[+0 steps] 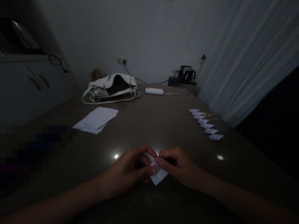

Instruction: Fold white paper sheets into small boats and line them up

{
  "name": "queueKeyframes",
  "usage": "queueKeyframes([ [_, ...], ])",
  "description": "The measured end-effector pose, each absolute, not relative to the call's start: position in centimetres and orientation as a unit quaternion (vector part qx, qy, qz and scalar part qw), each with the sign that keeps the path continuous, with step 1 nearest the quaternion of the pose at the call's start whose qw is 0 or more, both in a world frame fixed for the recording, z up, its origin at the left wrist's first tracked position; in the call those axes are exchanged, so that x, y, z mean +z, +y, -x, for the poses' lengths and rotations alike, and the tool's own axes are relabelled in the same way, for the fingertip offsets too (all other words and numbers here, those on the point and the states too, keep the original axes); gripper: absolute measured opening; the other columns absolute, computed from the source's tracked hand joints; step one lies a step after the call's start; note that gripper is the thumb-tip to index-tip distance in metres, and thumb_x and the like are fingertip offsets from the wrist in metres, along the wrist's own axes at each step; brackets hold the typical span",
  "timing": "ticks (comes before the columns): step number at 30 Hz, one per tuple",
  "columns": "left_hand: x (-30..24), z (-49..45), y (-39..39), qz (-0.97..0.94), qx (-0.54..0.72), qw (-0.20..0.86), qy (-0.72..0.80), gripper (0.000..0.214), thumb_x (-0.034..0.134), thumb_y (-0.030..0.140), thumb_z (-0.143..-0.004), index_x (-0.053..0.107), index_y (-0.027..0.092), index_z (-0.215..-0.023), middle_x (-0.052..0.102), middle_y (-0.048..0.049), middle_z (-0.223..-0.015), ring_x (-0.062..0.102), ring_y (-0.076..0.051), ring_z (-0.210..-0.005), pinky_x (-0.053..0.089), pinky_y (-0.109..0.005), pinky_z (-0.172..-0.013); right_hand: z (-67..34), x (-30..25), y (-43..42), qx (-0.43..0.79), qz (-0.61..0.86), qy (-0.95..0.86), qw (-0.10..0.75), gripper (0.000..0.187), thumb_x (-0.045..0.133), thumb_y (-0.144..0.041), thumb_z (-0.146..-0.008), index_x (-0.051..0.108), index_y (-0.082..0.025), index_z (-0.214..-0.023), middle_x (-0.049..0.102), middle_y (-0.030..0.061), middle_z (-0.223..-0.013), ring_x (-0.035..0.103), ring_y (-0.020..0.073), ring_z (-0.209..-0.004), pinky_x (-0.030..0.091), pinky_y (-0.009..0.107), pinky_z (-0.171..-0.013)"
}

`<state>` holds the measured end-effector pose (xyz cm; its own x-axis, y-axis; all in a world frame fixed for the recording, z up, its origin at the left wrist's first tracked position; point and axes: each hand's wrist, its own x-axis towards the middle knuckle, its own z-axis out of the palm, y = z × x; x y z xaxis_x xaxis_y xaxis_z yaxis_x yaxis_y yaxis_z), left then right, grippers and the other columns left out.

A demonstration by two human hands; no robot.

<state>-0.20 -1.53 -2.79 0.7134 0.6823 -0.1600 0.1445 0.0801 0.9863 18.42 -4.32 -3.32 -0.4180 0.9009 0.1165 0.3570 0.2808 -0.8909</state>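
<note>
A small folded piece of white paper (158, 176) is pinched between both hands just above the dark table (149, 130), near its front edge. My left hand (133, 169) grips its left side with thumb and fingers curled. My right hand (179, 166) holds the right side, fingers closed over the fold. Most of the paper is hidden by my fingers.
A stack of white sheets (97, 119) lies to the left. A row of several small folded paper boats (206, 124) runs along the right edge. A white handbag (112, 87) and a white power bank (154, 91) sit at the back. A curtain (252, 62) hangs on the right.
</note>
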Motion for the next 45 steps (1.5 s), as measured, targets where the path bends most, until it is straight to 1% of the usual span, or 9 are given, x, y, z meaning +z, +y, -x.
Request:
queueKeyframes([
  [5,-2.89,0.18,-1.43,-0.627,0.199,0.693,0.297,0.03,0.063,0.036,-0.081,0.052,0.016,-0.1,0.061,0.0026,-0.067,0.055,-0.009,-0.058,0.044,-0.019,-0.055,-18.66,-3.12,-4.42,0.43,0.406,-0.728,0.347,0.036,0.045,-0.034,-0.091,0.047,-0.015,-0.061,0.036,-0.0046,-0.055,0.034,0.0072,-0.05,0.026,0.02,-0.046],
  [12,-2.89,0.28,-1.46,-0.674,0.143,0.668,0.283,0.033,0.056,0.043,-0.084,0.061,0.011,-0.078,0.062,-0.0011,-0.067,0.054,-0.008,-0.06,0.042,-0.018,-0.056,-18.67,-3.13,-4.35,0.414,0.424,-0.72,0.36,0.034,0.048,-0.032,-0.089,0.048,-0.015,-0.06,0.037,-0.0048,-0.054,0.035,0.0071,-0.051,0.026,0.019,-0.046],
  [16,-2.62,0.56,-1.74,-0.691,0.114,0.649,0.295,0.033,0.059,0.044,-0.081,0.062,0.012,-0.083,0.061,-0.0005,-0.066,0.053,-0.009,-0.058,0.041,-0.018,-0.053,-18.95,-3.33,-4.14,0.484,0.396,-0.718,0.305,0.033,0.054,-0.032,-0.086,0.048,-0.014,-0.06,0.034,-0.006,-0.052,0.033,0.006,-0.049,0.025,0.017,-0.044],
  [19,-2.37,0.68,-1.88,-0.715,0.097,0.62,0.309,0.032,0.059,0.043,-0.08,0.062,0.012,-0.081,0.058,0.0003,-0.062,0.049,-0.008,-0.054,0.035,-0.017,-0.047,-19.12,-3.36,-4.15,0.533,0.373,-0.712,0.264,0.027,0.058,-0.032,-0.084,0.054,-0.013,-0.065,0.041,-0.0054,-0.052,0.038,0.0058,-0.048,0.027,0.016,-0.044],
  [23,-2.3,0.56,-1.83,-0.708,0.107,0.622,0.315,0.029,0.061,0.041,-0.079,0.063,0.012,-0.082,0.053,0.0028,-0.06,0.045,-0.007,-0.052,0.033,-0.016,-0.046,-19.03,-3.16,-4.32,0.547,0.363,-0.696,0.29,0.031,0.055,-0.032,-0.087,0.054,-0.012,-0.063,0.045,-0.0037,-0.052,0.043,0.006,-0.049,0.032,0.015,-0.045],
  [28,-2.59,0.42,-1.53,-0.668,0.131,0.666,0.304,0.028,0.063,0.038,-0.078,0.061,0.011,-0.083,0.06,0.0001,-0.068,0.053,-0.009,-0.061,0.041,-0.019,-0.056,-18.81,-3.09,-4.39,0.511,0.378,-0.693,0.339,0.034,0.052,-0.031,-0.088,0.053,-0.012,-0.059,0.044,-0.0041,-0.05,0.04,0.0054,-0.046,0.029,0.015,-0.043],
  [31,-2.61,0.4,-1.38,-0.667,0.15,0.661,0.311,0.031,0.059,0.042,-0.081,0.061,0.01,-0.08,0.059,-0.0008,-0.066,0.052,-0.009,-0.059,0.04,-0.019,-0.055,-18.8,-3.15,-4.4,0.517,0.386,-0.677,0.353,0.035,0.05,-0.032,-0.089,0.053,-0.013,-0.059,0.047,-0.0031,-0.05,0.043,0.0056,-0.046,0.03,0.015,-0.042],
  [40,-2.66,0.64,-1.46,-0.694,0.131,0.64,0.305,0.033,0.059,0.044,-0.081,0.057,0.011,-0.078,0.053,0.0014,-0.065,0.047,-0.009,-0.059,0.036,-0.019,-0.052,-18.88,-3.69,-4.45,0.587,0.358,-0.663,0.295,0.036,0.053,-0.042,-0.087,0.058,-0.011,-0.068,0.052,-0.0015,-0.054,0.048,0.0058,-0.045,0.034,0.014,-0.041],
  [45,-2.64,0.56,-1.42,-0.71,0.13,0.619,0.308,0.033,0.056,0.045,-0.083,0.055,0.013,-0.074,0.049,0.0033,-0.06,0.044,-0.008,-0.056,0.033,-0.019,-0.05,-18.88,-3.69,-4.51,0.547,0.382,-0.682,0.3,0.042,0.048,-0.043,-0.089,0.059,-0.011,-0.065,0.049,-0.0016,-0.051,0.045,0.0054,-0.043,0.032,0.014,-0.04],
])
